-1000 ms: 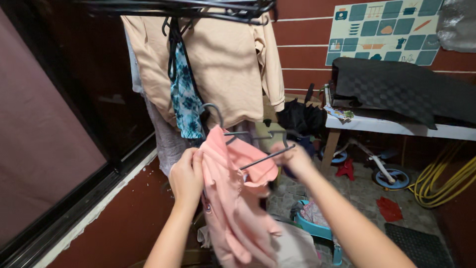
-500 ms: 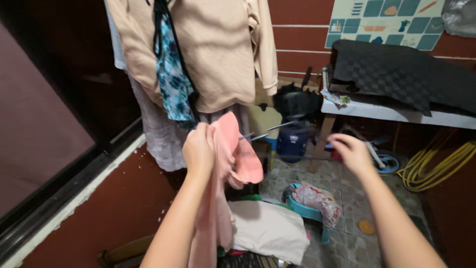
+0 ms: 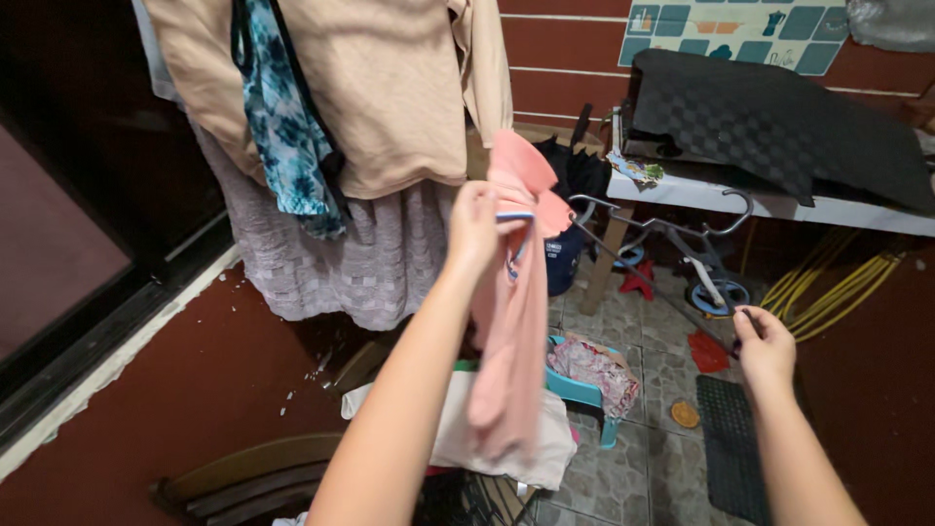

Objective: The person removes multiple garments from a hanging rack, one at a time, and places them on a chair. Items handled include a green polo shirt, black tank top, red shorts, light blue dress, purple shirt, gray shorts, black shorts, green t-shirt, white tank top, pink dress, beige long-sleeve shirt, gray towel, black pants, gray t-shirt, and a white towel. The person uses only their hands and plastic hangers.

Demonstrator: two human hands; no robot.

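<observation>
Holding the pink garment (image 3: 511, 321) up by its top edge, left hand (image 3: 474, 222) is fisted tight on the cloth, in front of the beige sweater (image 3: 390, 88) hanging overhead. Garment hangs straight down from that fist, just right of the sweater's hem, above the white bundle (image 3: 506, 438) and the blue basket (image 3: 584, 385) on the floor.

Changed in the last second: the dark hanger (image 3: 672, 258) is out of the garment. Right hand (image 3: 765, 346) has swung it low and out to the right, well apart from the sweater, fingers pinched on its lower end.

Read: garment and hanger are now separated, one per hand. Garment is free cloth, no longer hung.
</observation>
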